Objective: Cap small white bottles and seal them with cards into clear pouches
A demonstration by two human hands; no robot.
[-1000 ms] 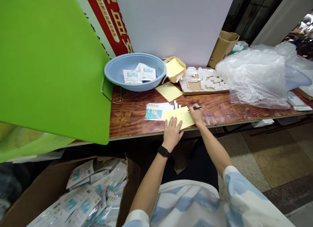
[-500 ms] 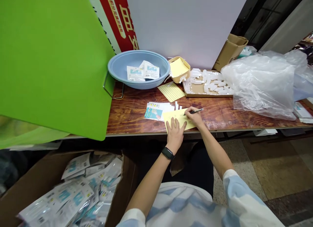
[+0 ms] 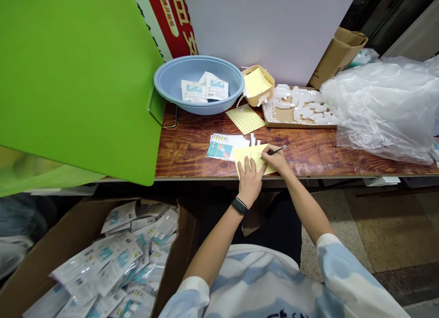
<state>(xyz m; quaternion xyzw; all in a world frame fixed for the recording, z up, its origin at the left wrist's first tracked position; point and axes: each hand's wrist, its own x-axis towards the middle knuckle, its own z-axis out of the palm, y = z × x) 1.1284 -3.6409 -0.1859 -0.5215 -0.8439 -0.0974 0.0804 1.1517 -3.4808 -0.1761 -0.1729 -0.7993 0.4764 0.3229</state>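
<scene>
A yellow sheet of paper [image 3: 245,152] lies at the front edge of the wooden table [image 3: 185,160], with handwriting on it. My left hand [image 3: 250,177] rests flat on its lower part, fingers spread. In my right hand [image 3: 274,159] is a dark pen [image 3: 277,150], its tip down on the right side of the sheet. Under the sheet's left edge sits a small stack of printed cards [image 3: 219,150]. Narrow white strips [image 3: 253,140] lie just above the sheet.
Behind stand a blue basin [image 3: 199,108] with packets, a yellow sticker sheet [image 3: 245,119], a tan container [image 3: 267,96] and a shallow box of white plastic pieces [image 3: 298,125]. A clear plastic bag [image 3: 380,108] lies right. Below left, a carton [image 3: 187,235] holds many packets.
The camera view has shifted, so the table things appear higher and a little to the right. The pen in my right hand stays on the yellow sheet; my left hand still lies flat.
</scene>
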